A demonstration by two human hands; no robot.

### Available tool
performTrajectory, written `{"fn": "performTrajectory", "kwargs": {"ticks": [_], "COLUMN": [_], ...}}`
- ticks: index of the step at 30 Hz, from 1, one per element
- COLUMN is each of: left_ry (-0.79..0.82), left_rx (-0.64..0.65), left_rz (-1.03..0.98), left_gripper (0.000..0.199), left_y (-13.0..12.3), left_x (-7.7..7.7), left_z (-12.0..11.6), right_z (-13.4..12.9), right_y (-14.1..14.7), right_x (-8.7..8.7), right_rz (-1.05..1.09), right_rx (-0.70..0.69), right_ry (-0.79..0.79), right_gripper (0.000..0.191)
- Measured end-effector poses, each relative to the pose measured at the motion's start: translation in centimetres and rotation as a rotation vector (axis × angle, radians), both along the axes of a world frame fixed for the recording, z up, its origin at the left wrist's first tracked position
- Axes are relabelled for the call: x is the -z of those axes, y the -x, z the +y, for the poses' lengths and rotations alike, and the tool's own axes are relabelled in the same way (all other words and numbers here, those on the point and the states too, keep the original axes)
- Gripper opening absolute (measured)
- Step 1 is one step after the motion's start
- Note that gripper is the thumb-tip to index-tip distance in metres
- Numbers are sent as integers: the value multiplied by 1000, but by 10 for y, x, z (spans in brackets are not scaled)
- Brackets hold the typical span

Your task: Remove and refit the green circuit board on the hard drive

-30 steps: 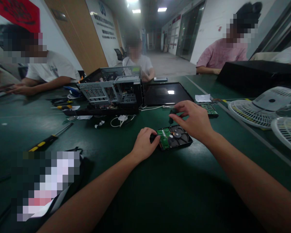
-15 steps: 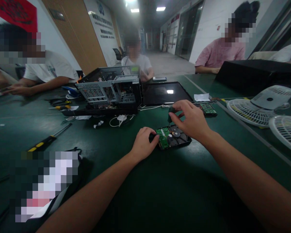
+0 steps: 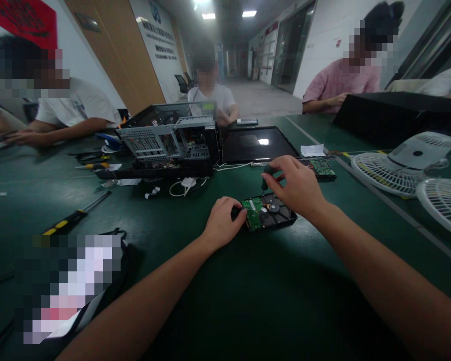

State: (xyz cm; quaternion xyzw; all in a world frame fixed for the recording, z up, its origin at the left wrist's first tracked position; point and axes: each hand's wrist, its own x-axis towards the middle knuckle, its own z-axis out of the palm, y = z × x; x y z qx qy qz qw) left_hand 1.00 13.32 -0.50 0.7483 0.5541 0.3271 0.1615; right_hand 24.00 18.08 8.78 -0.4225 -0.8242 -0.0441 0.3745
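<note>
A hard drive (image 3: 276,213) lies on the green table with its green circuit board (image 3: 252,213) facing up. My left hand (image 3: 224,220) grips the drive's left edge between thumb and fingers. In my right hand (image 3: 291,183) is a small dark screwdriver (image 3: 264,181), held upright by its handle. Its tip meets the drive near the far edge of the circuit board; the exact contact spot is too small to make out. Just beyond my right hand rests a second drive with a green board (image 3: 323,169).
An opened computer case (image 3: 169,143) stands ahead, beside a dark flat panel (image 3: 259,144). White fan parts (image 3: 402,165) lie at the right, near a black box (image 3: 402,118). A yellow-black screwdriver (image 3: 69,220) lies at the left. Several people sit around the table.
Almost nothing differs. The fingers of my right hand have shifted slightly on the screwdriver handle. Across the table, the hand of the person in pink has risen a little.
</note>
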Motion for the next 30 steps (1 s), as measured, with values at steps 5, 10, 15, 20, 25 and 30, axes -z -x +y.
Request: {"fn": "performTrajectory", "kwargs": {"ticks": [5,10,15,20,25,30], "left_ry": [-10,-9,-16,-3,-14,-26], "left_rx": [0,1,5,4,2,1], "left_rz": [-5,-1,-7,1,0,-4], "left_gripper": [12,12,12,13,13,12], "left_y": [-1,0,1,0,0,0], "left_x": [1,3,4,2,2,4], "left_z": [0,1,1,1,0,1], "right_z": [-4,-3,0,-2,-6,-6], "right_y": [2,3,2,1,2,3], "right_x": [-4,-4,0,-1,-6,-7], "right_rz": [-52,-40,-19,-64,-104,-109], "right_rx": [8,8,-18,-11,6,18], "right_ry": [-22,-6,-2,-15,-52,-40], "right_gripper": [18,22,27,21,18,21]}}
